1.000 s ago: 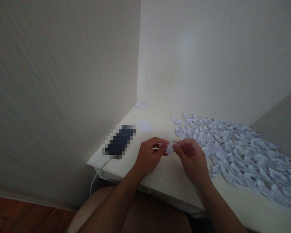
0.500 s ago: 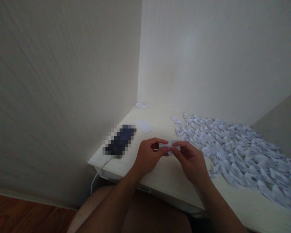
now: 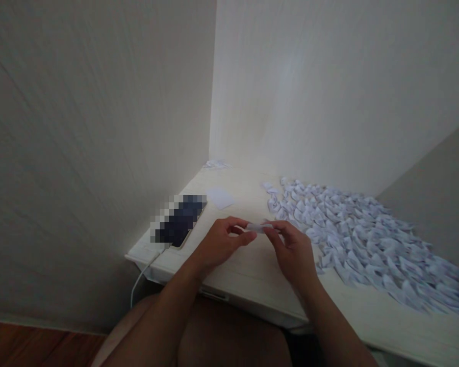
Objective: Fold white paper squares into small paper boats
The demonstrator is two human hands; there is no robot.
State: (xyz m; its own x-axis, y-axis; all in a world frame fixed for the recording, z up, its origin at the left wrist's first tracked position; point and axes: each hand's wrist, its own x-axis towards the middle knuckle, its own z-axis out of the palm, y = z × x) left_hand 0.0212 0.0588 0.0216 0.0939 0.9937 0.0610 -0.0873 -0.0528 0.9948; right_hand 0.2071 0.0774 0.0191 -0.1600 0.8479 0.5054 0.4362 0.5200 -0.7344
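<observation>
A small folded piece of white paper (image 3: 259,228) is held up over the table between my two hands. My left hand (image 3: 225,239) pinches its left end with thumb and fingers. At the other end, my right hand (image 3: 292,247) grips it the same way. The paper looks narrow and flat from here, and its folds are too small to make out. Just right of my right hand spreads a wide heap of folded white papers (image 3: 352,234). Flat white sheets (image 3: 220,198) lie beyond my left hand.
A phone (image 3: 181,221), partly pixelated, lies at the table's left side with a white cable (image 3: 139,278) running over the edge. Thin white paper pieces (image 3: 216,164) sit in the far corner. Walls (image 3: 168,92) close in the pale table (image 3: 248,278) at left and back.
The paper between my hands has turned from a wider, tilted face to a narrow strip. My fingers have shifted their hold on it. The whole view has swung slightly to the right.
</observation>
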